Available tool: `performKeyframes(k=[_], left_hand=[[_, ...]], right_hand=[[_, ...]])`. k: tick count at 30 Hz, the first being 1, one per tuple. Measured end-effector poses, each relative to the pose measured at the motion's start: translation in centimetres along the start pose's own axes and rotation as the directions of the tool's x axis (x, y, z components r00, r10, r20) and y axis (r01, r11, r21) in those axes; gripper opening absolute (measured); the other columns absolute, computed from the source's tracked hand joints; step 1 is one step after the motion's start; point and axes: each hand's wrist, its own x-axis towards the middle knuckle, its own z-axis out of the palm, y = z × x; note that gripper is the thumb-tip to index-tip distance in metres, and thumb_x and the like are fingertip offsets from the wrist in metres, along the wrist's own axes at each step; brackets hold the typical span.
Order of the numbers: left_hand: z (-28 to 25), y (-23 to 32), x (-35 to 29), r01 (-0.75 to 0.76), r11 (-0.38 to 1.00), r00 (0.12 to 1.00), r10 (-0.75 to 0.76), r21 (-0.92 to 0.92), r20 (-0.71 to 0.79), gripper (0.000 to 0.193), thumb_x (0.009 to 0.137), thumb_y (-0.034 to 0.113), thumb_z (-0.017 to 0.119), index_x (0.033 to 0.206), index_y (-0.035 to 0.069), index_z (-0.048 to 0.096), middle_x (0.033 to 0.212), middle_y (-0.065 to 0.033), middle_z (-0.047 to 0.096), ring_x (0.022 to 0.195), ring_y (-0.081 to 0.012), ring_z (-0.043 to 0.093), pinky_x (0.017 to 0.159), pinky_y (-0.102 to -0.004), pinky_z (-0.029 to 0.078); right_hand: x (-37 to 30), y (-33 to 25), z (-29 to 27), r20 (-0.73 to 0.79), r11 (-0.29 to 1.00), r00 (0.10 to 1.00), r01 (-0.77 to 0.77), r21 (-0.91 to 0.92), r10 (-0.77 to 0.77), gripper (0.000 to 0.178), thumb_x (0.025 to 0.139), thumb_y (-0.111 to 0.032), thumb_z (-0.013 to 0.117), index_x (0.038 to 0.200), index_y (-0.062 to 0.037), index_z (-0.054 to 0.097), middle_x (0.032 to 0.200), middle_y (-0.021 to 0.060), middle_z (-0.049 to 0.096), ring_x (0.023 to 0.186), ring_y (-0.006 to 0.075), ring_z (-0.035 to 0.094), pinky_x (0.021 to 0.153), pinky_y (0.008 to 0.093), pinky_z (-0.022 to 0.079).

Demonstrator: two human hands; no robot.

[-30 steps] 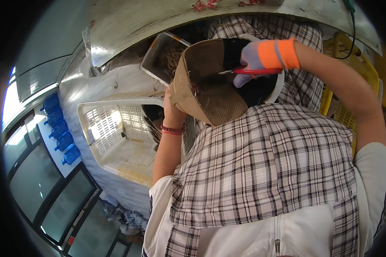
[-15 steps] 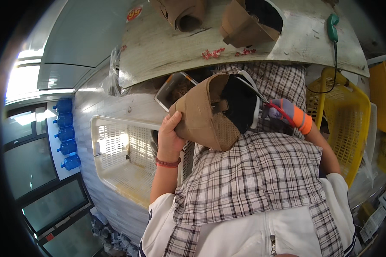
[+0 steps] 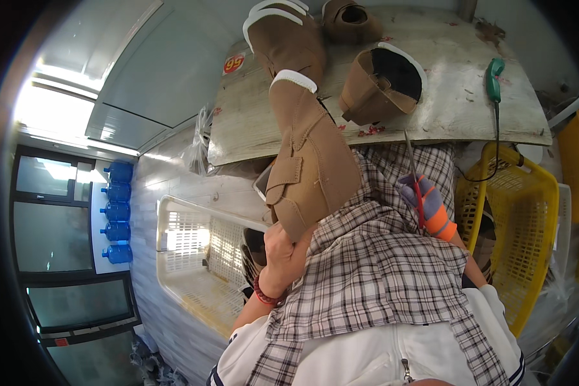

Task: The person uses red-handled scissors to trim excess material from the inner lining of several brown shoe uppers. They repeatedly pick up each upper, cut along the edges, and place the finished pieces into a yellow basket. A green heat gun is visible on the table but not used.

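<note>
Plainly nearer, the left hand clasps the low end of a brown boot, whose long axis runs away from the grip across the desk's near edge; the gloved right hand, closed around red scissors, sits apart.

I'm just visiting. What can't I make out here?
All in the head view:
Left hand: some fingers, hidden by the brown stitched piece it holds.
That piece's inside: facing away.
Box behind it: mostly covered by the piece.
Bluish bundle: dark, cut off by the lower edge.
</note>
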Motion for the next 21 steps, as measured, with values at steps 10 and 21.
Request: performKeyframes(k=[10,21], left_hand=[[-1.3,-9.1,7.0,0.046,0.799,0.978,0.085,0.599,-0.189,0.009,0.083,0.007,0.063,0.081,-0.001,0.059,0.075,-0.0179,0.060,0.072,-0.0381,0.058,0.065,-0.0457,0.045],[0.9,-13.6,12.2,0.004,0.847,0.911,0.217,0.532,-0.352,0.022,0.084,-0.003,0.057,0.105,0.000,0.064,0.103,-0.0155,0.061,0.101,-0.0324,0.055,0.089,-0.0422,0.045]], right_hand=[[10.3,-1.7,-2.3,-0.242,0.959,0.929,0.258,-0.119,-0.280,0.039,0.089,-0.007,0.066,0.124,0.0025,0.051,0.113,0.0104,0.061,0.101,0.0179,0.060,0.093,0.0277,0.050],[12.3,-6.5,2.0,-0.244,0.827,0.899,0.190,-0.529,-0.362,0.035,0.087,-0.007,0.066,0.120,-0.0023,0.055,0.096,0.0117,0.068,0.086,0.0201,0.069,0.074,0.0266,0.055]])
